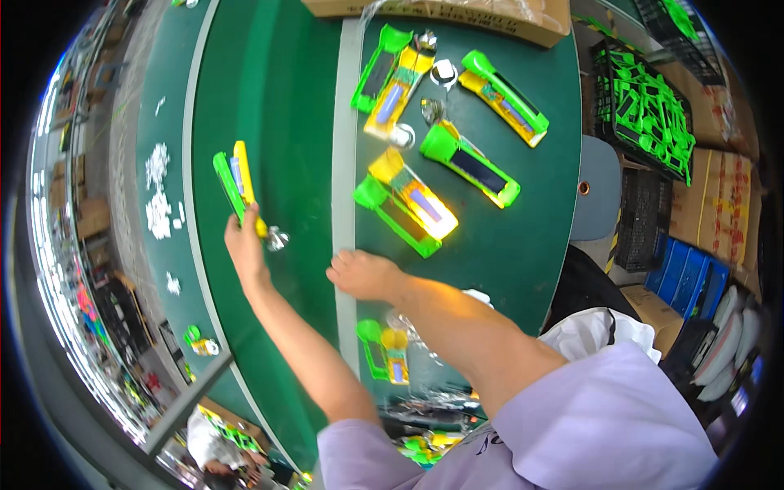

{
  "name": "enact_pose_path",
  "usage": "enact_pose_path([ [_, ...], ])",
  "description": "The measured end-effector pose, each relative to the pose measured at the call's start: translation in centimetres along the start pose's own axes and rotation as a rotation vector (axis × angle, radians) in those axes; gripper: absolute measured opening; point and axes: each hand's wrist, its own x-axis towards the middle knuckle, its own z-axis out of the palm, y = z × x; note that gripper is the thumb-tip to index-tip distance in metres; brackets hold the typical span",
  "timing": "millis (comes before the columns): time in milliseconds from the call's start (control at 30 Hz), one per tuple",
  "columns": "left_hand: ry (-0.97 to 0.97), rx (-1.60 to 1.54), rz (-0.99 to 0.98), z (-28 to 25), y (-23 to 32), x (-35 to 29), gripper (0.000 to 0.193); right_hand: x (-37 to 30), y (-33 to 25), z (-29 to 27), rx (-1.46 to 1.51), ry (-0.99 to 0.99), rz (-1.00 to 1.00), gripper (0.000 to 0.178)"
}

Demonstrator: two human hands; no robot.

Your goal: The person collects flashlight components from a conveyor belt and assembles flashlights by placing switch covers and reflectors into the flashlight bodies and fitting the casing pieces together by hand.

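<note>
Over the green conveyor belt, my left hand grips an opened flashlight near its lower end. Its green and yellow casing halves stand apart with a pale purple cell between them, and a silver reflector sticks out past my fingers. My right hand rests by the grey rail with its fingers curled in; nothing shows in it. Just beyond it on the green table lies another opened flashlight, its yellow half brightly lit. Further flashlight units with dark panels and reflectors lie farther off.
A cardboard box stands at the table's far end. At the right are a black crate of green parts and a blue crate. White scraps lie left of the belt. One small opened unit sits near my right forearm.
</note>
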Motion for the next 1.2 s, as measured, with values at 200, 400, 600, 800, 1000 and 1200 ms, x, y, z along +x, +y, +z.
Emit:
enact_pose_path([
  [200, 0.249, -0.061, -0.257, -2.7, -3.0, -17.8, 0.041, 3.4, -3.5, -0.2, 0.058, -0.172, -0.087, 0.008],
  [400, 0.344, 0.008, -0.368, 8.8, -5.7, -22.6, 0.062, -3.1, 2.2, -8.3, 0.497, 0.155, 0.486, 0.023],
  [600, 0.354, 0.149, -0.463, 13.1, -4.7, -28.1, 0.065, -21.0, 2.9, -20.8, 0.877, -0.115, 0.465, 0.031],
  [800, 0.439, 0.309, -0.358, 13.6, -1.4, -30.8, 0.057, -34.4, 8.5, -27.0, 0.751, -0.319, 0.551, 0.029],
  [1000, 0.610, 0.245, 0.039, 17.7, -1.9, -42.9, 0.043, -39.9, 13.8, -24.5, 0.649, -0.485, 0.485, 0.026],
  [1200, 0.129, -0.002, -0.250, 27.7, -7.3, -68.2, 0.055, -38.4, 11.5, -19.6, 0.506, -0.644, 0.180, 0.020],
])
